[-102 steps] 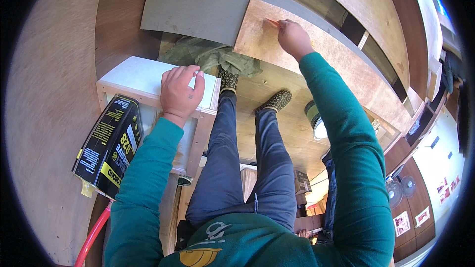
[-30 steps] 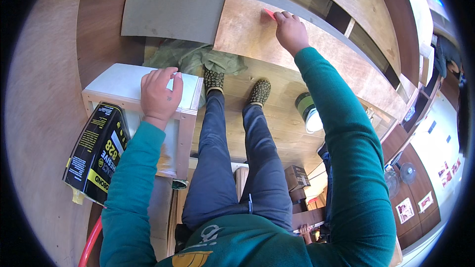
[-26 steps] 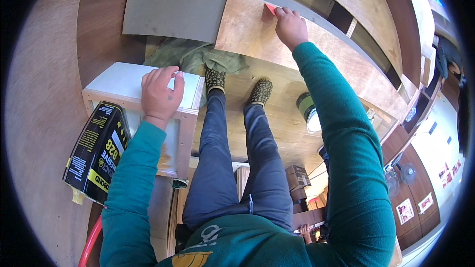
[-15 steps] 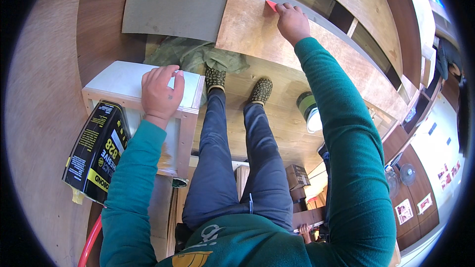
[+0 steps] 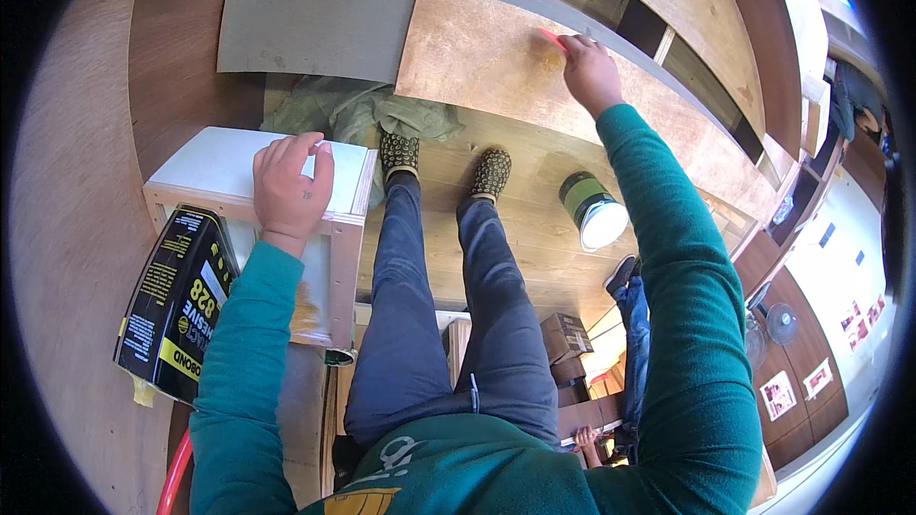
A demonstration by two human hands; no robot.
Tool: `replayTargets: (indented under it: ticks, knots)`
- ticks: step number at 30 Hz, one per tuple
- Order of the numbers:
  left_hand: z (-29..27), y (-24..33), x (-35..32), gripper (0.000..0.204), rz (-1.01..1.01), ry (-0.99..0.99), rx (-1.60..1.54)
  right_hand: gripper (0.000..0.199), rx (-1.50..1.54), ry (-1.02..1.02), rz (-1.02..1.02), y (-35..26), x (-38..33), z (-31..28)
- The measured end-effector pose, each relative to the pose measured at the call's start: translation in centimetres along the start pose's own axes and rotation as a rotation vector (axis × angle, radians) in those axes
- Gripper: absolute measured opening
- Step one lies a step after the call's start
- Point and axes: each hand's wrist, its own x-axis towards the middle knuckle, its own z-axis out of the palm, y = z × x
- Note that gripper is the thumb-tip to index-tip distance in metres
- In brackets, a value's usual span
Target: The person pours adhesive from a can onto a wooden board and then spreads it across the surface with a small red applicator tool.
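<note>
My right hand (image 5: 592, 74) is closed on a flat red spreader (image 5: 551, 39), its edge against a long plywood board (image 5: 468, 52). Around the spreader the board's surface looks shiny and slightly amber. At the left, my left hand (image 5: 289, 179) rests at the front edge of a wooden box with a white top (image 5: 205, 154). Its fingers are loosely bent, the thumb stands apart, and nothing shows in it. A black and yellow adhesive tin (image 5: 176, 291) is close by my left forearm.
Under the plywood's left end lies a grey sheet (image 5: 305, 19), with a crumpled green cloth (image 5: 420, 119) below. A can with a white top (image 5: 603, 224) stands on the wooden floor (image 5: 515, 257). Another person's leg (image 5: 633, 343) and hand (image 5: 586, 437) show at lower right.
My right hand has moved the spreader right and slightly nearer along the plywood, tilting it. The view has shifted a little; my left hand stays on the box.
</note>
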Motion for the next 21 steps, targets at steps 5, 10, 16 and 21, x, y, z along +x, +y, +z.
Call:
replayTargets:
  ticks: [5,10,16,21]
  knots:
    - [-0.1,0.0,-0.1,0.013,0.002,0.008,0.001,0.033,0.010,-0.042,0.164,2.1,0.1,0.8]
    - [-0.1,0.2,0.1,0.013,-0.011,-0.014,0.007,0.035,0.059,0.012,0.236,2.1,0.6,1.5]
    - [0.0,0.2,0.1,0.012,-0.014,-0.012,0.007,0.035,0.035,-0.078,0.118,-0.2,3.0,1.9]
    - [-0.1,0.2,0.1,0.011,-0.016,-0.016,-0.004,0.035,0.011,-0.189,0.072,-3.3,2.1,1.5]
